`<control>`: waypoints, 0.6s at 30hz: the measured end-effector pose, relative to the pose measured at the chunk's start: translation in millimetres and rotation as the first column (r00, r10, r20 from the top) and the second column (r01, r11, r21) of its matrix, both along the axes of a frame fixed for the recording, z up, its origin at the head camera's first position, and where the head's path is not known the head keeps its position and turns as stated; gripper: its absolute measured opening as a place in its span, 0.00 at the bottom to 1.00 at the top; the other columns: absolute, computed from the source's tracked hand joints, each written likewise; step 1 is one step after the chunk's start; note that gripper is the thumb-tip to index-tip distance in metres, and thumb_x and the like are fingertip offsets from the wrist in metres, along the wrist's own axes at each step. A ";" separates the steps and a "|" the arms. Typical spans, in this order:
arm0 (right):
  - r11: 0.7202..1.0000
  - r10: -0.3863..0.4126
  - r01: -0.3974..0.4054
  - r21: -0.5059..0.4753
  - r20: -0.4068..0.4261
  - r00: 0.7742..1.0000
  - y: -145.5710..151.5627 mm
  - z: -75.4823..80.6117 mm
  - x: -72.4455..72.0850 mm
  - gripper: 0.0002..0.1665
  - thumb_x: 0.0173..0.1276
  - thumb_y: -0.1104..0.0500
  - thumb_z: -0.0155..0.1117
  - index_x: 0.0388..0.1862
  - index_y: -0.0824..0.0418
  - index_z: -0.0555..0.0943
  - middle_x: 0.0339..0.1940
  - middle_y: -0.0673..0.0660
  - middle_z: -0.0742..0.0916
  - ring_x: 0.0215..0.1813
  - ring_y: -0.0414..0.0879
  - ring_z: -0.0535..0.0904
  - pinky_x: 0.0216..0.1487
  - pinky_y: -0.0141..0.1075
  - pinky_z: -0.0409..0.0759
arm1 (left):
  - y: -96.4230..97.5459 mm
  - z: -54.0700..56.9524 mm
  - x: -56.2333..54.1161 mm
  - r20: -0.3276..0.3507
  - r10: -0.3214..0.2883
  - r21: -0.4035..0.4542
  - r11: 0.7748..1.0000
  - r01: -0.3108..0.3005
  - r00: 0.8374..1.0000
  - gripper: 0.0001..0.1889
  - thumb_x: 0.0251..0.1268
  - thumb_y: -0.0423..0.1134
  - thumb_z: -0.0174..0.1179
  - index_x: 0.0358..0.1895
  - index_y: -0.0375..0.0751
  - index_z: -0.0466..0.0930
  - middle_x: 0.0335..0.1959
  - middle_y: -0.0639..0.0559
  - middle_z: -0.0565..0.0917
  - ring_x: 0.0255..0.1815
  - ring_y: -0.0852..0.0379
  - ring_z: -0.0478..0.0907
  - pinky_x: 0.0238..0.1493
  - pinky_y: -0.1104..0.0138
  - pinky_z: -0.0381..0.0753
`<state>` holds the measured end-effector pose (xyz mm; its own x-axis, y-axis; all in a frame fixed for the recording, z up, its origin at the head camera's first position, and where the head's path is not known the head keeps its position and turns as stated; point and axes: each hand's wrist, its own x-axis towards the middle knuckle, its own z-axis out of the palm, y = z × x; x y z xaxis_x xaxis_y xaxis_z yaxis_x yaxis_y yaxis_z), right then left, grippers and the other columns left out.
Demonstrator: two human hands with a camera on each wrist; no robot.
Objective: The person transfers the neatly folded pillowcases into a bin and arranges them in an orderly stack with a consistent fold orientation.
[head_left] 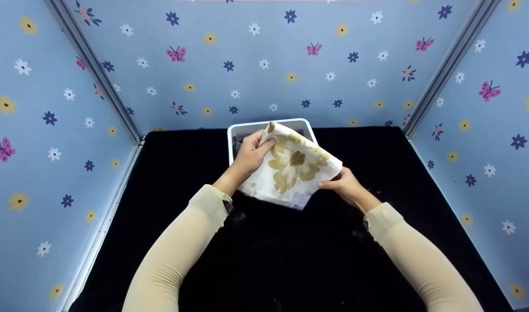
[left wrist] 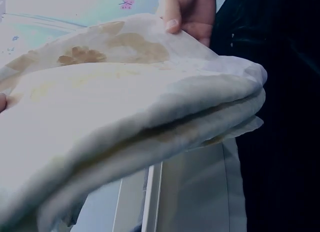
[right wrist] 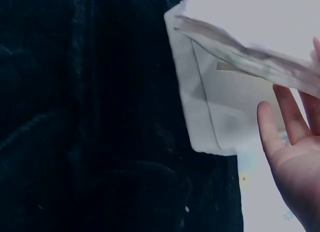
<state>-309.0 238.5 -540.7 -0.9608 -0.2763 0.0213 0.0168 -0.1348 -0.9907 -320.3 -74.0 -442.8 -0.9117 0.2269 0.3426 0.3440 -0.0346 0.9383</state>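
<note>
A folded white cloth (head_left: 297,167) with a large tan-and-brown flower is held up slantwise between both hands. My left hand (head_left: 249,154) grips its upper left part, thumb on the printed face. At the lower right corner, my right hand (head_left: 344,185) pinches the fabric, its thumb on top and other fingers mostly hidden behind. Several soft layers of the cloth (left wrist: 125,112) show along the folded edge in the left wrist view. The right wrist view shows a hand (right wrist: 297,167) with fingers reaching up to the cloth's underside; which hand cannot be told.
Behind and below the cloth stands a white plastic bin (head_left: 234,127) with dark grey material inside, partly covered. It sits on a black table covering (head_left: 264,260) against the rear panel. Blue flower-and-butterfly panels (head_left: 264,82) enclose the back and sides.
</note>
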 end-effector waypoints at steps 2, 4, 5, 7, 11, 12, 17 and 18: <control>1.000 0.005 -0.004 -0.006 0.021 1.000 -3.9 -1.6 1.0 0.28 0.59 0.82 0.70 0.51 0.57 0.85 0.43 0.50 0.93 0.47 0.43 0.90 0.52 0.34 0.90 | -1.8 -1.1 -1.5 0.007 0.007 0.008 1.000 -0.007 1.000 0.08 0.80 0.30 0.58 0.50 0.28 0.84 0.31 0.58 0.86 0.32 0.63 0.81 0.38 0.72 0.81; 1.000 0.003 -0.002 -0.013 0.044 0.999 -5.9 -2.3 1.6 0.25 0.61 0.82 0.69 0.50 0.58 0.86 0.43 0.50 0.93 0.46 0.43 0.91 0.52 0.34 0.90 | -3.5 -2.5 -3.1 0.007 0.018 0.005 1.000 -0.018 1.000 0.08 0.80 0.31 0.58 0.49 0.28 0.84 0.31 0.59 0.85 0.33 0.64 0.79 0.39 0.72 0.79; 1.000 0.000 0.001 -0.021 0.056 0.998 -6.1 -2.1 1.8 0.24 0.62 0.82 0.68 0.49 0.58 0.86 0.42 0.51 0.93 0.46 0.43 0.91 0.52 0.34 0.90 | -4.6 -3.2 -3.7 0.011 0.022 0.005 1.000 -0.022 1.000 0.08 0.80 0.31 0.58 0.49 0.28 0.84 0.31 0.59 0.85 0.33 0.64 0.79 0.39 0.72 0.79; 0.999 -0.011 0.014 -0.035 0.081 0.997 -5.9 0.2 1.9 0.21 0.65 0.81 0.67 0.47 0.59 0.86 0.41 0.52 0.92 0.45 0.44 0.91 0.52 0.35 0.91 | -7.7 -5.1 -4.3 0.034 0.021 0.005 1.000 -0.021 0.999 0.09 0.81 0.32 0.58 0.51 0.29 0.84 0.32 0.58 0.85 0.34 0.63 0.81 0.39 0.72 0.81; 0.998 -0.036 0.042 -0.055 0.108 0.994 -2.7 8.7 -0.5 0.16 0.71 0.79 0.63 0.44 0.60 0.86 0.41 0.52 0.91 0.45 0.44 0.91 0.51 0.35 0.91 | -15.6 -10.2 -5.9 0.095 0.018 0.017 1.000 -0.020 0.995 0.11 0.82 0.34 0.58 0.55 0.31 0.84 0.35 0.56 0.87 0.34 0.61 0.84 0.39 0.70 0.86; 0.997 -0.040 0.046 -0.056 0.108 0.993 -1.9 11.3 -1.4 0.15 0.72 0.78 0.63 0.44 0.60 0.86 0.41 0.53 0.91 0.45 0.44 0.91 0.51 0.35 0.91 | -17.9 -12.0 -6.5 0.112 0.017 0.017 1.000 -0.019 0.994 0.12 0.83 0.35 0.58 0.57 0.31 0.83 0.36 0.55 0.87 0.34 0.61 0.85 0.39 0.69 0.87; 0.998 -0.044 0.047 -0.030 0.096 0.994 -1.4 24.0 -7.3 0.09 0.80 0.71 0.60 0.52 0.63 0.84 0.43 0.52 0.90 0.45 0.44 0.90 0.47 0.36 0.92 | -29.1 -21.9 -8.8 0.188 0.053 -0.026 0.998 -0.049 0.981 0.16 0.87 0.39 0.54 0.65 0.33 0.80 0.41 0.49 0.88 0.36 0.59 0.87 0.40 0.68 0.88; 0.999 -0.043 0.044 -0.010 0.094 0.995 -2.2 26.6 -8.5 0.09 0.81 0.69 0.60 0.55 0.63 0.82 0.44 0.52 0.89 0.44 0.44 0.90 0.45 0.37 0.92 | -31.3 -23.8 -8.7 0.206 0.062 -0.038 0.998 -0.055 0.977 0.17 0.88 0.40 0.53 0.66 0.34 0.80 0.42 0.49 0.88 0.37 0.59 0.86 0.41 0.68 0.88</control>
